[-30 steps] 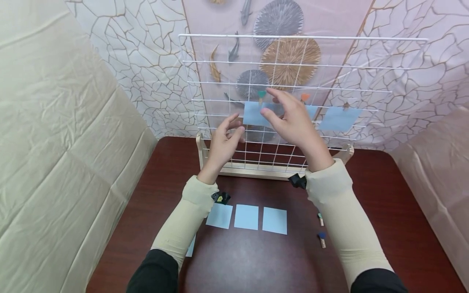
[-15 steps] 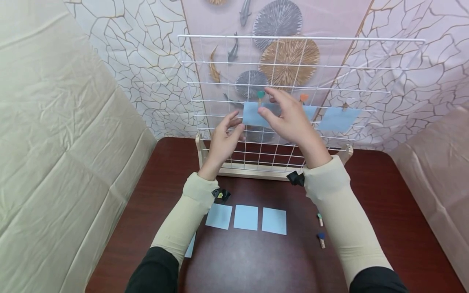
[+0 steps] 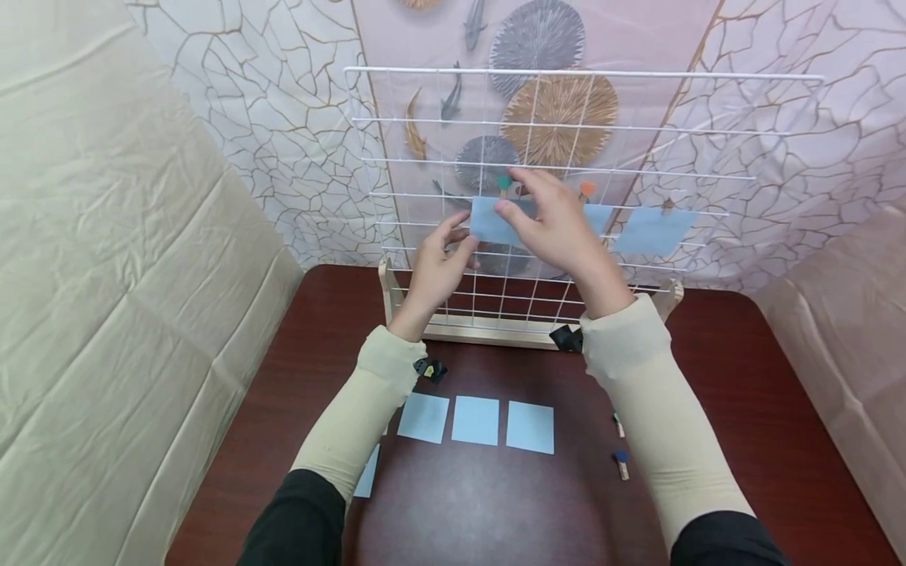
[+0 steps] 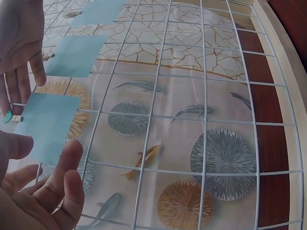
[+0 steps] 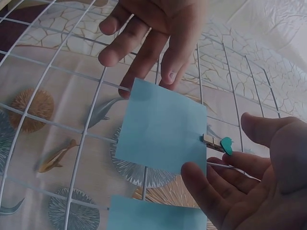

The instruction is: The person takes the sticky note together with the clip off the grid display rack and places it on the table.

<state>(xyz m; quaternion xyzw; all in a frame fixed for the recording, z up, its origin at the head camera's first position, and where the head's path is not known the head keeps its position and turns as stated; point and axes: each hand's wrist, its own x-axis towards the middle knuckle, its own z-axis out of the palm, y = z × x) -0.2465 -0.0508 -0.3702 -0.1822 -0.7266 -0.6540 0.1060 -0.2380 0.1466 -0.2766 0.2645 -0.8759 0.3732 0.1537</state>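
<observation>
A light blue paper square (image 3: 484,218) hangs on the white wire grid (image 3: 425,192), held by a small wooden clothespin with a green heart (image 5: 226,144). My right hand (image 3: 555,224) hovers around the clothespin, thumb and fingers spread apart with the heart between them in the right wrist view. At the square's left edge is my left hand (image 3: 440,267), its fingers loosely bent, thumb apart from the fingers. In the left wrist view a gap shows between that thumb and the fingertips, beside the blue square (image 4: 48,124). Neither hand grips anything.
More blue squares hang rightward on the grid, one (image 3: 654,229) near its right end and one partly behind my right hand. Three squares (image 3: 476,420) lie in a row on the dark table (image 3: 453,519); another peeks from under my left sleeve. Two clothespins (image 3: 621,464) lie at right.
My right hand has shifted slightly left, toward the green-heart clothespin. My left hand has edged slightly right, toward the paper square. The square stays hanging in place.
</observation>
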